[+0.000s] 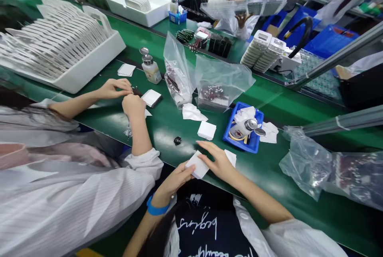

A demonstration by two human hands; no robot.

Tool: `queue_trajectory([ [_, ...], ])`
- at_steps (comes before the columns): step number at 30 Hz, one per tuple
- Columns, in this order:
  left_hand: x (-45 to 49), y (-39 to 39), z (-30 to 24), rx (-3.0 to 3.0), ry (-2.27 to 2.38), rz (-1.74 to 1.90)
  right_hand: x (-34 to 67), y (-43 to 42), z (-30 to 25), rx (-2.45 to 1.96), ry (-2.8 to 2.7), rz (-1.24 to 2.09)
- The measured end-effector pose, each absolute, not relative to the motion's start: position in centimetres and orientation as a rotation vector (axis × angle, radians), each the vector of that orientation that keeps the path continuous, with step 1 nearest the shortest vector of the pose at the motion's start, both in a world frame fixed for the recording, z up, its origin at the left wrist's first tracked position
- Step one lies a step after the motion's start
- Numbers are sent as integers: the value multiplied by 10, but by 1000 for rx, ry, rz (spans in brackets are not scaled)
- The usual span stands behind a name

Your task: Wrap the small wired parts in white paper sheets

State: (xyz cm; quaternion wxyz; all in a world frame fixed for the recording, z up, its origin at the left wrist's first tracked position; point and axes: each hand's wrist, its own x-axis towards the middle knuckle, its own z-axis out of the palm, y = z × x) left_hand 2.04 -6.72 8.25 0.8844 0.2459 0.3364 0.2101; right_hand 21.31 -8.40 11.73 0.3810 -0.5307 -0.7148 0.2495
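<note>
Head view. My left hand (178, 176), blue band (157, 208) at the wrist, is clamped on a white square pad (198, 165), thumb over its face. Pad sits at the near edge of the green bench (163, 123), tilted. My right hand (220, 163): fingers apart, arched over the pad's right side; contact there I cannot tell. White sheet (231, 158) partly behind that hand. Beyond: a second white stack (206, 130), lying flat; small black piece (177, 141) to its left; blue tray (253, 147) to its right, pump bottle (240, 130) leaning inside. At left, a co-worker's hands (135, 104), close together.
</note>
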Motion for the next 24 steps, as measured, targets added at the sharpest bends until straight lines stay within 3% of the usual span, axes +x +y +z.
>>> queue_trajectory([
  [7,30,-66,83,469,674,517,203,-68,107,-1291,-1663,725],
  [16,35,-71,75,256,580,584,200,-72,96,-1252,-1793,476],
  [24,34,-72,68,302,591,541,206,-76,97,-1212,-1889,525],
])
